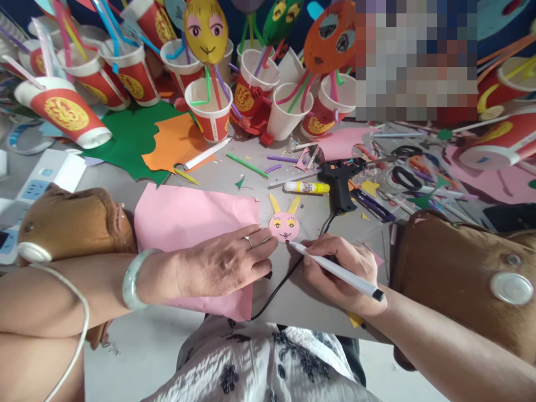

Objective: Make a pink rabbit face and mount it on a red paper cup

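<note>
A small pink paper rabbit face (284, 226) with yellow ears and drawn eyes and mouth lies on the grey table. My right hand (341, 273) grips a white marker (335, 268), its tip at the lower edge of the face. My left hand (228, 259), palm down, rests over a large pink paper sheet (167, 215). Its fingertips reach the left edge of the face, and its fingers are stretched out with a ring on one. A yellow glue stick (307, 187) is just beyond the ears.
A black glue gun (341, 181) lies behind the face, its cable running toward me. Paper cups (209, 106) with straws and painted faces line the back. Scissors (406, 167) and scraps lie at the right. Brown bags (460, 268) flank both sides.
</note>
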`<state>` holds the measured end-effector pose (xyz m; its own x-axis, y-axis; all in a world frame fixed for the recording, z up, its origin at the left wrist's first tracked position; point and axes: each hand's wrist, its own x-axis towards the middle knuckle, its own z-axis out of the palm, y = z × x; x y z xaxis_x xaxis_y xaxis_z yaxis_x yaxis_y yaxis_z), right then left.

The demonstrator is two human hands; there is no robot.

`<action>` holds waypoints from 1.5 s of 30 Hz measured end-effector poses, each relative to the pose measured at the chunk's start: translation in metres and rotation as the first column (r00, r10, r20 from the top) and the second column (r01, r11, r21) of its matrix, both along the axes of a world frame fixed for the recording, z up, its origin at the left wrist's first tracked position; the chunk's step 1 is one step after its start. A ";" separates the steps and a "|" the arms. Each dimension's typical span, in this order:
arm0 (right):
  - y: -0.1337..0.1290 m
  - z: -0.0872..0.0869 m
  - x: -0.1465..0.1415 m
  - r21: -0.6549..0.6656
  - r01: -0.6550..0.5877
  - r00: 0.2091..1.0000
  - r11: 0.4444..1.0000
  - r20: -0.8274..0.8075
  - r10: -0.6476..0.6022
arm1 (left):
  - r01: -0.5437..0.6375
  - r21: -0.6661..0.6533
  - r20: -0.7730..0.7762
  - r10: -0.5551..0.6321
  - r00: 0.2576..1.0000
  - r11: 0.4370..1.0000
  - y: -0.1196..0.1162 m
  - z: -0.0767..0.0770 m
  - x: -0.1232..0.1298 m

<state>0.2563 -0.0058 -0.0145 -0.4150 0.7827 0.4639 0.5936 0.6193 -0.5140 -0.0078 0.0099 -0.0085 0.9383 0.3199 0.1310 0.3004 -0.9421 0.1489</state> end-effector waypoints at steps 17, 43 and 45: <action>-0.001 0.003 0.000 -0.020 -0.023 1.000 1.000 -0.013 0.023 | 0.023 -0.017 0.014 -0.023 1.000 1.000 0.001 -0.002 -0.001; -0.002 0.002 0.002 -0.059 -0.060 0.997 0.996 -0.057 0.057 | 0.016 -0.020 -0.038 -0.016 0.999 1.000 0.003 0.002 0.001; -0.001 0.002 0.002 -0.055 -0.063 0.997 0.996 -0.058 0.060 | 0.017 -0.020 -0.034 -0.017 0.999 1.000 0.003 0.002 0.001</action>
<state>0.2581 -0.0069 -0.0121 -0.4381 0.7821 0.4432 0.5245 0.6228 -0.5805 -0.0066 0.0127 -0.0066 0.9475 0.3062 0.0923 0.2897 -0.9441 0.1573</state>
